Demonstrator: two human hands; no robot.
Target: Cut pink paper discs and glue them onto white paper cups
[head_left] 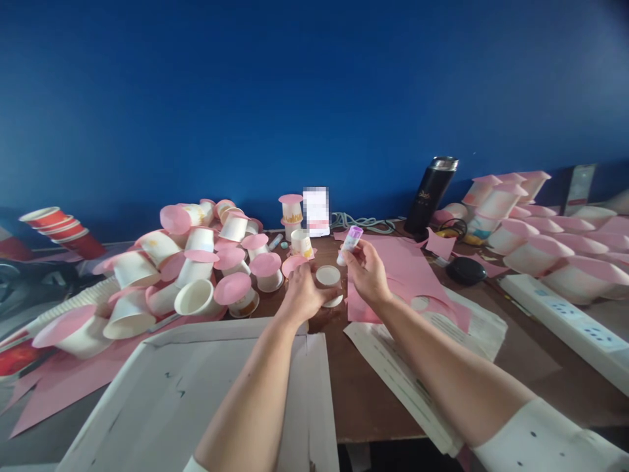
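In the middle of the table a white paper cup (327, 276) stands with its round end facing up. My left hand (307, 295) is closed around its left side, the thumb across its near side. Beyond those fingers shows a pink paper disc (293, 264), and I cannot tell whether they touch it. Just right of the cup my right hand (367, 272) is raised, gripping a white and purple glue stick (350, 242) tilted above the table. Behind the left hand another paper cup (301, 242) stands by a pink piece.
Many cups with pink discs (233, 288) crowd the left; more cups (540, 255) fill the right. Pink paper sheets (403, 262), a black flask (431, 193), a power strip (565, 314) and a lit phone (317, 213) stand around. A whitish board (196, 387) lies in front.
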